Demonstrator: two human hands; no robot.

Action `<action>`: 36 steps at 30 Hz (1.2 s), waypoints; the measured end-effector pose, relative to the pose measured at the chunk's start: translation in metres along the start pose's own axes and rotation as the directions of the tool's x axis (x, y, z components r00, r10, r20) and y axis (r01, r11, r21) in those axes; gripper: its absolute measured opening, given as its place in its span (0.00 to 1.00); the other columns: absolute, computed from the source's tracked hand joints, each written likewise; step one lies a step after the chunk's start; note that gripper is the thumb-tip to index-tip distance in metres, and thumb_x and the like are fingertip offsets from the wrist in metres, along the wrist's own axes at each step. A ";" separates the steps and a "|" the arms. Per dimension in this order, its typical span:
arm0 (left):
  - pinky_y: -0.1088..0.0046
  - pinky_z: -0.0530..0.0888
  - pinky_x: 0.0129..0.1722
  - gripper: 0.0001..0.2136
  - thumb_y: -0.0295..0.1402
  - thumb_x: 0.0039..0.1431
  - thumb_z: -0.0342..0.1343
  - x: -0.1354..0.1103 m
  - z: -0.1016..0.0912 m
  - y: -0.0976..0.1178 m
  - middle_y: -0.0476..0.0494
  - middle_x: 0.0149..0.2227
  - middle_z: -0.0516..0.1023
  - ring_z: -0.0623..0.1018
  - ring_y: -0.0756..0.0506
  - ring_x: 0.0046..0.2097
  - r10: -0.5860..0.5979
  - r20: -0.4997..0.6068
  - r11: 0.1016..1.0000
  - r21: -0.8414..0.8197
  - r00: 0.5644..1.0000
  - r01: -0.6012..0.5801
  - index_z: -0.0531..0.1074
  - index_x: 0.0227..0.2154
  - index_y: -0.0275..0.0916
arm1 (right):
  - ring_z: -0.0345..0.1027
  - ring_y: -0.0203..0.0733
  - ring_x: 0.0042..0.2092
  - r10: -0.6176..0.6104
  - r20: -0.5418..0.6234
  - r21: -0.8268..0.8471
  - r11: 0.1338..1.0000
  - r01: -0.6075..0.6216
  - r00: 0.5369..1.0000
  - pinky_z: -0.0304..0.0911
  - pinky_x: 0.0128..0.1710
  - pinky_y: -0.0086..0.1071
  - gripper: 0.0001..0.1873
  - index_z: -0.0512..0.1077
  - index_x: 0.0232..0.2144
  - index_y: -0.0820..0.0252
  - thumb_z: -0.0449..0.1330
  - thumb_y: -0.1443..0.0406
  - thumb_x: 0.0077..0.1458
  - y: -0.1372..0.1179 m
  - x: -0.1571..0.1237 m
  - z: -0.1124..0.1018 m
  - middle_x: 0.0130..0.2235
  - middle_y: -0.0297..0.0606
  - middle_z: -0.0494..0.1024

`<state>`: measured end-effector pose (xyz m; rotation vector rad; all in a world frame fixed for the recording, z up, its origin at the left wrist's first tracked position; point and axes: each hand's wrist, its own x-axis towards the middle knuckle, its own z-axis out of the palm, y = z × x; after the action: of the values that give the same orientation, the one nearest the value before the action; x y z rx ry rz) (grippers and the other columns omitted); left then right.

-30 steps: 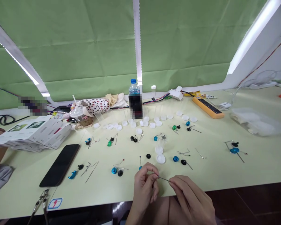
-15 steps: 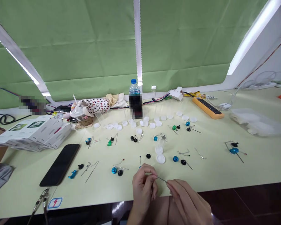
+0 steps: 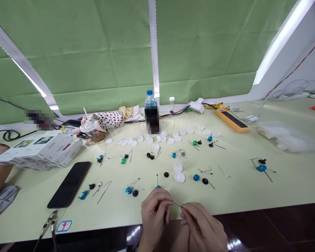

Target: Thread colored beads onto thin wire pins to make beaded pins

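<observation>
Pinching a wire [image 3: 177, 203] in the fingers of our left hand [image 3: 154, 213] and right hand [image 3: 203, 224], we hold it just inside the desk edge [image 3: 238, 209].

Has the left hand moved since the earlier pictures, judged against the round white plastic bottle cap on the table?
Yes: the left hand has shifted down and leftward in view, farther from the round white plastic bottle cap, which sits in the same spot.

Phone [image 3: 68, 180] left of hands [image 3: 154, 213] — caps [image 3: 170, 141] behind.
</observation>
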<state>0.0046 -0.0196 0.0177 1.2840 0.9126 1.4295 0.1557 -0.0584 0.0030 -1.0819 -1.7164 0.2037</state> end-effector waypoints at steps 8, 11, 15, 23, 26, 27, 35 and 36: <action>0.83 0.57 0.11 0.07 0.26 0.56 0.57 -0.005 0.001 0.024 0.49 0.27 0.74 0.62 0.59 0.14 -0.067 -0.015 0.998 -0.005 0.998 0.067 0.78 0.25 0.38 | 0.72 0.36 0.28 0.490 0.200 0.574 0.644 -0.507 0.849 0.70 0.28 0.25 0.05 0.75 0.32 0.57 0.60 0.65 0.59 -0.011 0.003 0.017 0.29 0.34 0.75; 0.84 0.58 0.11 0.07 0.26 0.56 0.57 -0.005 0.005 0.027 0.50 0.27 0.74 0.63 0.60 0.14 -0.096 -0.005 0.994 -0.047 0.995 0.096 0.79 0.26 0.39 | 0.70 0.35 0.28 0.522 0.226 0.674 0.526 -0.518 0.823 0.68 0.27 0.26 0.06 0.76 0.29 0.58 0.61 0.65 0.58 -0.012 0.007 0.020 0.32 0.34 0.72; 0.84 0.59 0.12 0.06 0.26 0.55 0.58 -0.006 0.008 0.027 0.50 0.27 0.75 0.62 0.60 0.13 -0.094 -0.005 0.995 -0.041 0.996 0.094 0.80 0.28 0.39 | 0.69 0.34 0.28 0.545 0.270 0.718 0.436 -0.543 0.794 0.67 0.27 0.27 0.05 0.76 0.29 0.58 0.62 0.65 0.57 -0.011 0.010 0.022 0.30 0.33 0.70; 0.77 0.72 0.20 0.05 0.32 0.57 0.58 -0.012 -0.017 0.016 0.45 0.29 0.77 0.74 0.50 0.23 0.154 -0.218 0.921 0.385 0.964 -0.060 0.79 0.30 0.40 | 0.68 0.34 0.24 0.635 0.231 0.747 0.369 -0.553 0.737 0.65 0.22 0.26 0.05 0.76 0.27 0.58 0.66 0.63 0.52 0.002 0.006 0.030 0.29 0.33 0.71; 0.73 0.76 0.28 0.05 0.33 0.58 0.58 -0.004 -0.031 0.012 0.43 0.35 0.77 0.76 0.47 0.31 0.166 -0.258 0.852 0.524 0.952 -0.007 0.77 0.35 0.41 | 0.68 0.34 0.24 0.671 0.219 0.725 0.374 -0.578 0.709 0.65 0.22 0.26 0.07 0.75 0.28 0.59 0.67 0.61 0.51 0.008 0.008 0.030 0.27 0.34 0.73; 0.71 0.76 0.31 0.06 0.33 0.57 0.58 0.000 -0.033 0.010 0.43 0.38 0.76 0.76 0.47 0.32 0.122 -0.208 0.825 0.564 0.970 0.017 0.77 0.37 0.41 | 0.68 0.35 0.24 0.678 0.227 0.713 0.373 -0.594 0.699 0.65 0.23 0.27 0.08 0.75 0.29 0.59 0.67 0.61 0.51 0.009 0.010 0.030 0.25 0.34 0.73; 0.60 0.76 0.43 0.07 0.27 0.53 0.56 0.018 -0.025 -0.006 0.41 0.40 0.78 0.78 0.40 0.42 -0.076 -0.099 0.756 0.643 0.992 0.122 0.77 0.35 0.41 | 0.68 0.36 0.24 0.637 0.206 0.656 0.473 -0.588 0.743 0.66 0.23 0.27 0.11 0.73 0.29 0.61 0.66 0.58 0.52 0.011 0.036 0.027 0.22 0.34 0.73; 0.60 0.76 0.43 0.07 0.28 0.54 0.56 0.018 -0.024 -0.006 0.41 0.39 0.78 0.78 0.40 0.42 -0.088 -0.105 0.768 0.626 0.991 0.135 0.76 0.35 0.40 | 0.68 0.36 0.24 0.627 0.208 0.646 0.488 -0.587 0.751 0.66 0.24 0.28 0.12 0.73 0.29 0.61 0.65 0.58 0.53 0.010 0.038 0.026 0.23 0.34 0.74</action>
<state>-0.0178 0.0009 0.0128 1.6343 1.5854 1.1024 0.1383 -0.0157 0.0109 -1.0508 -0.9572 1.1700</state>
